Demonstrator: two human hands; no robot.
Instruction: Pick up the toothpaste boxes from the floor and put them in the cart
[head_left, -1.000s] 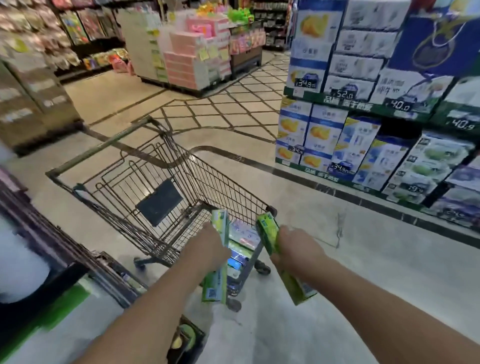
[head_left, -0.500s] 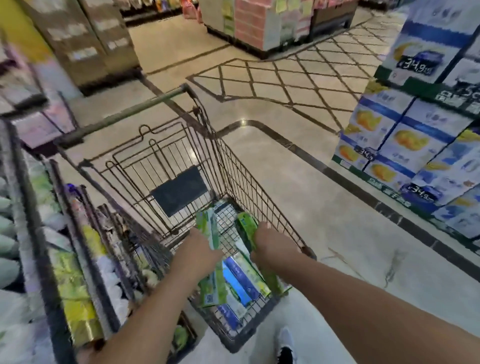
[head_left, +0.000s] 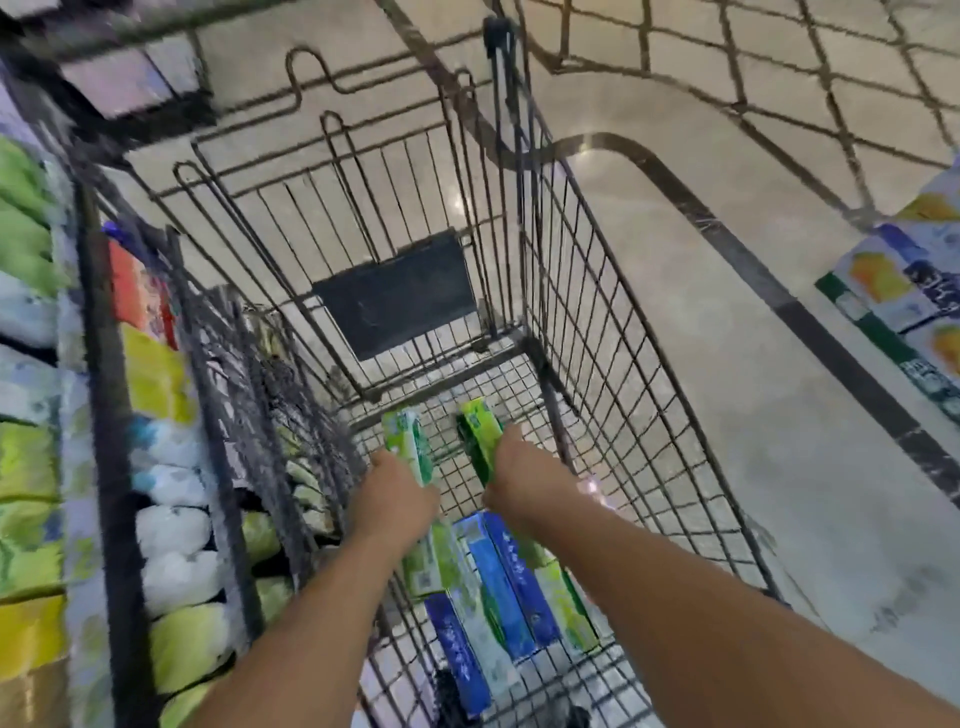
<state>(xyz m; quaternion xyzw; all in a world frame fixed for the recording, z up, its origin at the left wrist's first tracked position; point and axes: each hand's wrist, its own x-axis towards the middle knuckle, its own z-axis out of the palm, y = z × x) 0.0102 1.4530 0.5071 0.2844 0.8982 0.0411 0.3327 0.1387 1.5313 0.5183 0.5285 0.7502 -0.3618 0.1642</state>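
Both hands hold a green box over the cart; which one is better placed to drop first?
Probably the right hand: its green box hangs above bare cart mesh. The left hand box is near the side wall.

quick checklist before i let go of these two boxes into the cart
1. Left hand has a grip on a green toothpaste box: ok.
2. Right hand has a grip on the second green toothpaste box: ok.
3. Both boxes inside the walls of the dark wire shopping cart: ok.
4. Bare mesh floor of the cart ahead of the hands to land on: ok.
5. Blue and green boxes already in the cart lie flat under the forearms, out of the drop spot: ok.
6. More boxes left on the floor: cannot tell.
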